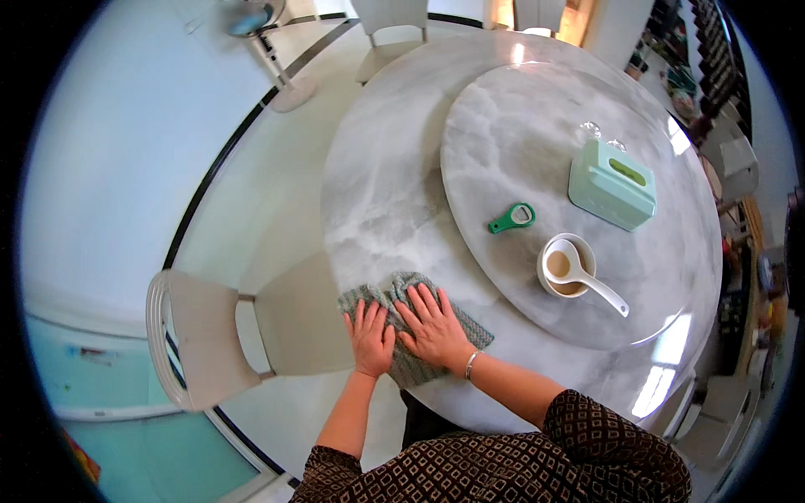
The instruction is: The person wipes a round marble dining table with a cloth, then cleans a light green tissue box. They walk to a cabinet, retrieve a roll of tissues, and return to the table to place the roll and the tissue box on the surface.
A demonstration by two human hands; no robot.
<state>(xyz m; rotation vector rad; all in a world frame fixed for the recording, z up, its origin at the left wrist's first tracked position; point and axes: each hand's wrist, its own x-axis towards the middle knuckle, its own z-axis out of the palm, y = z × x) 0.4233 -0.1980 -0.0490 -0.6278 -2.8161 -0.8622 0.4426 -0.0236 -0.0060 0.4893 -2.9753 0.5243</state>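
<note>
Both palms press down on a grey patterned cloth [418, 364] that lies crumpled on the near left rim of a round marble table [377, 207]. My left hand [370, 339] rests on the cloth's left part, at the table's edge, fingers slightly apart. Just right of it, my right hand [435, 327] lies flat with its fingers spread, a bracelet at the wrist. Neither hand's fingers are closed around the fabric. Part of the cloth hangs at the table's edge near my body.
A marble turntable [490, 138] carries a green bottle opener [512, 217], a white bowl [544, 276] of brownish liquid with a white ladle [591, 281], a mint tissue box [604, 188] and small glasses [591, 130]. A chair [207, 339] stands left; a fan [277, 63] stands farther off.
</note>
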